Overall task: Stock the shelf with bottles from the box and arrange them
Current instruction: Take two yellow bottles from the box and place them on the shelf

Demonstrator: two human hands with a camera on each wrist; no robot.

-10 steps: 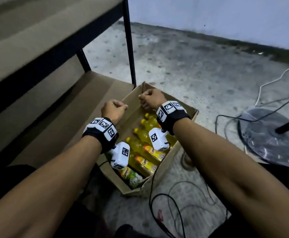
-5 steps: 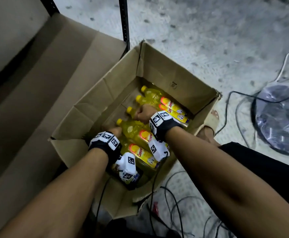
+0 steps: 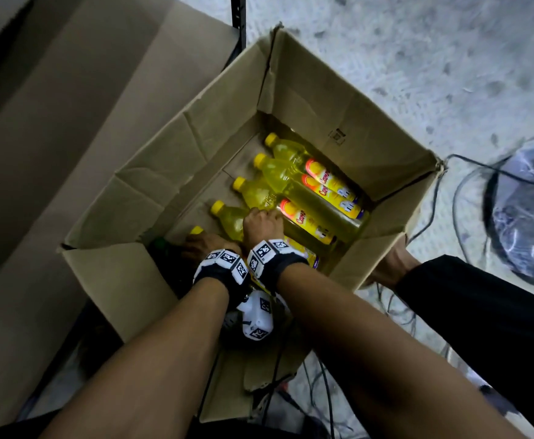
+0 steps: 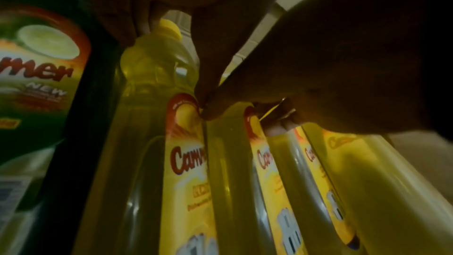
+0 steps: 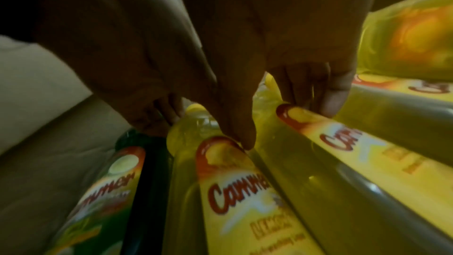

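Both hands are down inside the open cardboard box [image 3: 364,128], which stands on the concrete floor [image 3: 418,58] just beside the black upright [image 3: 238,23] of the shelf [image 3: 53,137]. The yellow bottles [image 3: 294,188] lie on their sides in a row in the box, yellow caps toward the shelf side, red-and-yellow labels facing up. A dark green bottle [image 4: 36,77] lies at the near-left end of the row, beside the box wall. The left hand [image 3: 207,248] sits over the neck end of the nearest yellow bottle [image 4: 157,61]; its fingers are curled down around the shoulder, with fingertips [image 4: 144,24] behind the cap and the thumb against the label edge. The right hand [image 3: 264,224] sits over the next yellow bottle [image 5: 282,133] in the row, fingers bent downward along its sides, with fingertips [image 5: 331,100] touching a neighbouring label. Whether either grip is fully closed cannot be determined. All bottles in view are in the box. Black cables [image 3: 468,172] lie on the floor to the right of the box.
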